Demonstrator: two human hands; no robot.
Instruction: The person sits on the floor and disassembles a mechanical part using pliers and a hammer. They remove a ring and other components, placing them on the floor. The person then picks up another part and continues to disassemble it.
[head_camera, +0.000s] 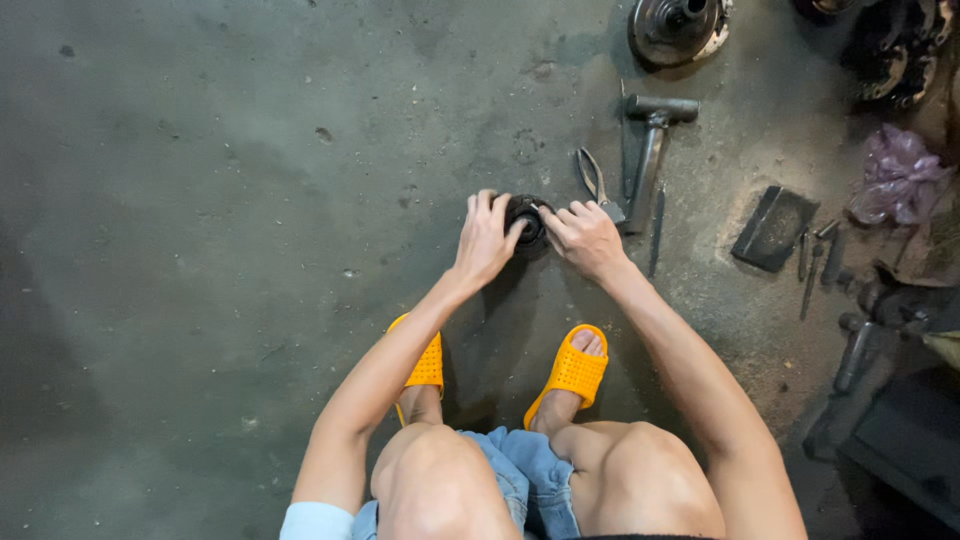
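Observation:
A small round black metal part (526, 216) lies on the concrete floor ahead of my feet. My left hand (485, 238) cups its left side, fingers curled over the rim. My right hand (583, 237) presses on its right side, with thumb and forefinger pinched at the part's top edge. Both hands partly hide the part. I am squatting, with yellow slippers (571, 368) on my feet below the hands.
Pliers (592, 178) lie just beyond my right hand. A hammer (652, 140) and a thin rod (656, 228) lie to its right. A metal disc hub (676, 27) sits at the top. A dark flat block (773, 227), several small tools (817, 255) and a purple bag (898, 175) lie right.

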